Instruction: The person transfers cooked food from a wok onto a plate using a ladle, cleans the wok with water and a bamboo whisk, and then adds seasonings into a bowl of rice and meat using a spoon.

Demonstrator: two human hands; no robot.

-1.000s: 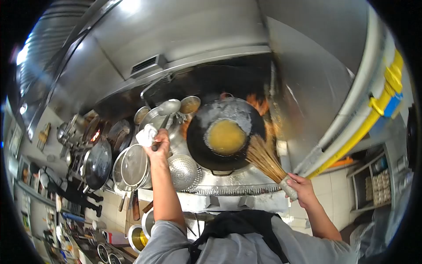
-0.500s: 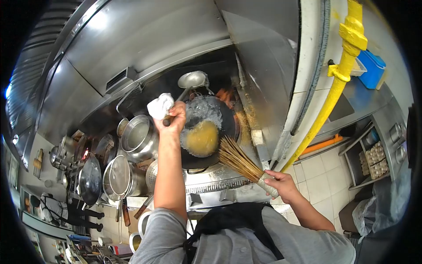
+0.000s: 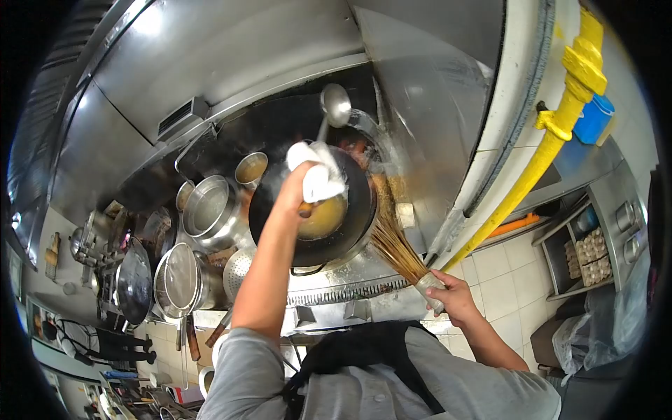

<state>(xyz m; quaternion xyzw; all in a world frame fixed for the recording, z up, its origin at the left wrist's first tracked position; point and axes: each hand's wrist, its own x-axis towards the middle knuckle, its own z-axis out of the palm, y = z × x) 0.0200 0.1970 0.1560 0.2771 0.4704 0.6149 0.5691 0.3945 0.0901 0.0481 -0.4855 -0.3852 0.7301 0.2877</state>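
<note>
A black wok (image 3: 273, 210) sits on the stove with yellowish liquid (image 3: 323, 218) in its bottom. Over the wok, my left hand (image 3: 297, 189) is closed round the handle of a metal ladle (image 3: 336, 105), with a white cloth (image 3: 322, 171) bunched against the fingers. The bowl of the ladle is beyond the wok's far rim. My right hand (image 3: 453, 295) grips the wrapped end of a bamboo brush (image 3: 399, 248), whose bristles point at the wok's right side.
Left of the wok stand metal pots (image 3: 210, 206), a mesh strainer (image 3: 178, 276), a perforated ladle (image 3: 236, 273) and another wok (image 3: 134, 283). A yellow pipe (image 3: 539, 164) runs down the right. A person (image 3: 98, 341) stands at the far left.
My left hand has moved right over the wok, and the ladle's bowl has shifted right and up. Less liquid shows in the wok, and a small bowl behind it has come into view.
</note>
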